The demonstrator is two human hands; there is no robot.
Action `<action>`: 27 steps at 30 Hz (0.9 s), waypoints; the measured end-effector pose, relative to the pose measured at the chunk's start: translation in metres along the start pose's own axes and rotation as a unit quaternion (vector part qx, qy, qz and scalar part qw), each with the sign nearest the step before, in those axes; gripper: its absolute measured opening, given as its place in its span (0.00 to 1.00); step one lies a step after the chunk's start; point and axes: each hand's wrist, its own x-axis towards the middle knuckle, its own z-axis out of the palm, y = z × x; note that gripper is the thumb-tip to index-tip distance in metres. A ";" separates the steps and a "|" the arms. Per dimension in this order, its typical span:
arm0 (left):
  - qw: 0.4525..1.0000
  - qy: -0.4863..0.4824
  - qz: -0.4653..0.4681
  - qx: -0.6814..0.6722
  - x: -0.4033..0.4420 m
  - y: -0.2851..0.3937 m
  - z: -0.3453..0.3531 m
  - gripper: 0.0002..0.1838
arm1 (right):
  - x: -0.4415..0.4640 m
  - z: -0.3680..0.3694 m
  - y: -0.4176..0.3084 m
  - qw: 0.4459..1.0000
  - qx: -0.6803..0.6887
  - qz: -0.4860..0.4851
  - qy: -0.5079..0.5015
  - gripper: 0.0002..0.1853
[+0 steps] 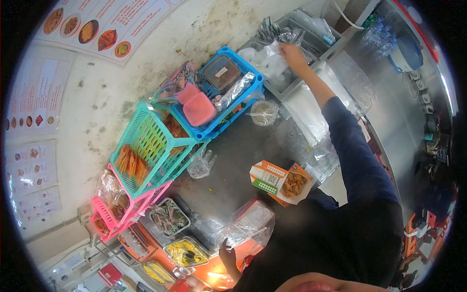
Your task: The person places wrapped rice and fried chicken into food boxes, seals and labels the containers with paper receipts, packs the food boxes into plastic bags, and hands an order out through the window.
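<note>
My right hand (293,56), at the end of a dark blue sleeve, reaches into a grey divided bin (318,52) at the top. Its fingers are closed on a white plastic bag (270,59) among other thin bags. Low in the view, my left hand (228,257) has its fingers apart and holds nothing; it is beside a clear plastic packet (250,221) and a tray of yellow food (186,252). Between my arms, near my body, an open orange-and-white box (268,178) holds brown fried pieces (294,185).
Blue (225,113), teal (146,141) and pink (134,214) baskets line the wall side. A round clear bag (263,113) and a plastic glove (202,163) lie on the dark counter (228,155). A tray of dark wrapped items (169,217) stands near the pink basket.
</note>
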 end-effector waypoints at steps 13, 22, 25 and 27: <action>0.998 -0.015 0.003 0.058 0.015 0.005 0.002 0.34 | 0.034 -0.023 -0.061 0.963 0.094 -0.181 0.176 0.04; 0.999 0.001 -0.001 0.039 0.009 -0.009 0.009 0.35 | 0.035 -0.048 -0.057 0.903 0.328 0.040 0.276 0.07; 0.996 0.048 0.070 0.036 0.014 -0.002 0.009 0.40 | 0.003 -0.086 -0.107 0.720 0.641 0.113 0.240 0.10; 0.996 0.039 0.079 0.007 0.012 0.017 -0.004 0.44 | -0.061 -0.125 -0.230 0.692 0.709 -0.016 0.137 0.09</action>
